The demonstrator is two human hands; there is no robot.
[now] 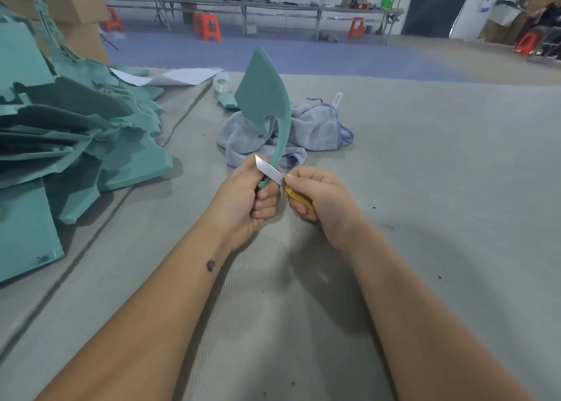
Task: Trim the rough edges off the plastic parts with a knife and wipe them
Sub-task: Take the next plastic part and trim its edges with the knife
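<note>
My left hand (pixel 250 199) grips the narrow lower end of a teal plastic part (pixel 262 97), a curved blade-like shape held upright above the grey table (pixel 425 188). My right hand (pixel 317 197) holds a yellow-handled knife (pixel 299 199). Its silver blade (pixel 268 170) lies across the part's thin stem, just above my left fingers. A crumpled light blue cloth (pixel 315 127) lies on the table right behind the part.
A large heap of teal plastic parts (pixel 60 133) fills the table's left side. Behind the cloth are a small teal piece (pixel 227 100), a tape roll (pixel 222 82) and white paper sheets (pixel 179 76). Cardboard boxes (pixel 82 15) stand at the far left; benches and orange stools (pixel 208 25) lie beyond.
</note>
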